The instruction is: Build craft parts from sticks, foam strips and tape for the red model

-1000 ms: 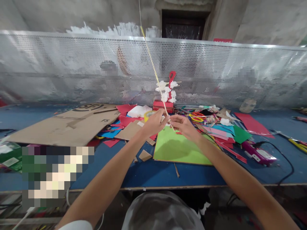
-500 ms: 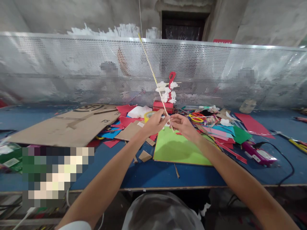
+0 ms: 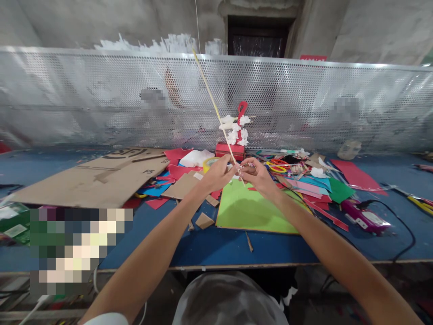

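Above the lime green sheet (image 3: pixel 260 210), just over its far edge, my two hands meet around a long thin stick (image 3: pixel 211 99). My left hand (image 3: pixel 219 173) pinches it near its lower end between thumb and fingers. My right hand (image 3: pixel 256 177) is right beside it, fingertips closed on the stick slightly lower down; what else those fingers may hide, I can't tell. The stick tilts away from me up to the left, yellowish toward its upper tip, and its lower end pokes out below my fingers. Past my hands, a red box (image 3: pixel 221 149) sits on the table, with a red loop (image 3: pixel 242 107) and white tufts (image 3: pixel 244 135) above it; the stick crosses in front of them from where I look.

By my left hand lies a roll of yellow tape (image 3: pixel 206 163), with a crumpled white piece (image 3: pixel 196 157) behind it and a piece of cardboard (image 3: pixel 182 185) nearer me. Farther left is a large cardboard sheet (image 3: pixel 84 178). Beyond my right hand are scissors (image 3: pixel 276 168) with yellow handles, then pink paper (image 3: pixel 306 186), green paper (image 3: pixel 340 190) and a purple device (image 3: pixel 367 218) on a black cord (image 3: pixel 413 234). All this lies on the blue table (image 3: pixel 216 253), and a perforated metal screen (image 3: pixel 101 99) stands along its back.
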The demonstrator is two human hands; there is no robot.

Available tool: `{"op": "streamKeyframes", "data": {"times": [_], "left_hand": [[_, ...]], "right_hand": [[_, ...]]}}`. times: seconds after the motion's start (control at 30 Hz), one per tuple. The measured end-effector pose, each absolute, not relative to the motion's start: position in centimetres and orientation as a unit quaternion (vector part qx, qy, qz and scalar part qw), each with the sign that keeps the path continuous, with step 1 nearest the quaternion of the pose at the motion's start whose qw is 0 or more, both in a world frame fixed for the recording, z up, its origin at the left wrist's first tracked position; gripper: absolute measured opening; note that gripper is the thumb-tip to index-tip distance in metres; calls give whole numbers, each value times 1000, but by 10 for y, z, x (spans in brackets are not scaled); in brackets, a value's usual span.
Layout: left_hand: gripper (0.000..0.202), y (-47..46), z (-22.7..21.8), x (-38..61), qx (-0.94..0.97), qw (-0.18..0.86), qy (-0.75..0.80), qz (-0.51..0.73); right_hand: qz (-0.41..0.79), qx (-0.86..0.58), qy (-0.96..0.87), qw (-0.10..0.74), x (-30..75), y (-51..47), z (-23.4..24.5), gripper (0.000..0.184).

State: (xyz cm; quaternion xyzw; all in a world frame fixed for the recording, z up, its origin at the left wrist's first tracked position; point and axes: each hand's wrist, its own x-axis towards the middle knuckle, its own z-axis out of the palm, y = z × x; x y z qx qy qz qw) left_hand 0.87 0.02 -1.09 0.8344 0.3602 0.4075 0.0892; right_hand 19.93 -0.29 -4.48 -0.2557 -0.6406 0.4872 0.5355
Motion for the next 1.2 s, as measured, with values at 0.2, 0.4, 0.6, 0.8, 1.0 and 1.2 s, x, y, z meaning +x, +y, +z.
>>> {"op": "streamKeyframes", "data": {"times": [0.2,0.4,0.6,0.8,1.0,1.2], "left_hand": [[21,-1,-9,10,824,115,369,414],[20,-1,-9,12,812,140,370,429],[15,0,-10,12,811,132,379,425],[20,0,-10,11,811,141,373,429],[26,3,-13,12,801,127,380,445],[23,5,-16,13,789,143,379,463]], "right_hand": [[470,-247,-648,546,198,-6,-42,40],[424,-232,-680,552,198,-4,-45,32],[387,-243,-694,556,199,-4,-46,27],[379,-253,-691,562,198,-4,-45,27],[381,-258,-691,557,198,-6,-43,28],[377,-265,-691,557,197,-8,-41,29]]}}
